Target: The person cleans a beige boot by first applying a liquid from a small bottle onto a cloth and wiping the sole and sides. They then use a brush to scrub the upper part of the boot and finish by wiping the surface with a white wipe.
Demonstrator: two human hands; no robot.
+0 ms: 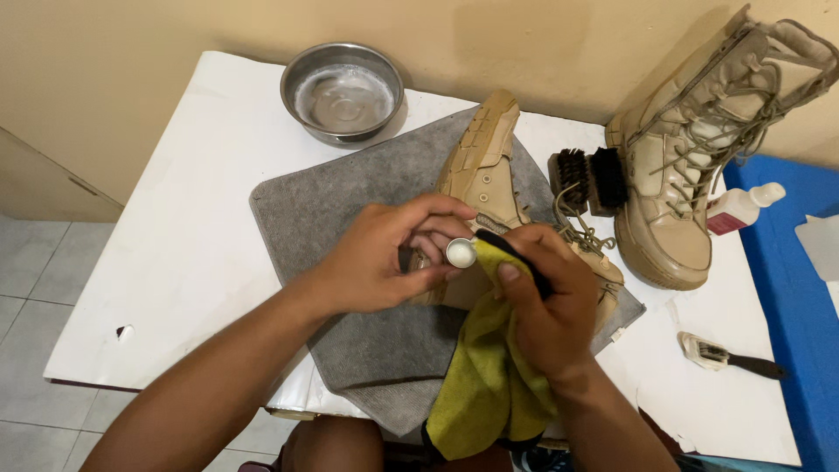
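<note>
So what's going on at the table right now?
A person is working over a tan boot that lies on a grey towel. The left hand pinches a small round white container, while the right hand presses a fold of yellow cloth against it. A second boot stands upright at the right, with two dark brushes beside it. A steel bowl sits at the back, and a small brush lies near the front right.

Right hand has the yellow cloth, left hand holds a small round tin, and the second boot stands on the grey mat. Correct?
Not quite. The head view shows the second boot standing off the grey mat, on the white table. The right hand does hold the yellow cloth, the left hand the tin.
</note>
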